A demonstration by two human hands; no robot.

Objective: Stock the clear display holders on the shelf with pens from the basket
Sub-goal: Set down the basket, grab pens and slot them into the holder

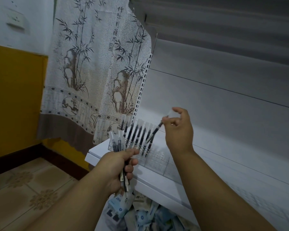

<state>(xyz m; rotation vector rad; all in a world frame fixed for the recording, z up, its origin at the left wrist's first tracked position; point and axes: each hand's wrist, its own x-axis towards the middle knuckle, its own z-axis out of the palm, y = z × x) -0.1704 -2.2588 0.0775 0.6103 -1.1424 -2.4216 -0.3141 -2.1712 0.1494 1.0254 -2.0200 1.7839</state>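
Clear plastic display holder (154, 160) sits at the left end of the white shelf (165, 182), a row of black pens (137, 135) standing in it. Right hand (179, 130) pinches one pen (155, 130) by its top, slanted over the row. Left hand (117, 165) grips a bundle of pens (117, 144). Below, a basket of packets (140, 212).
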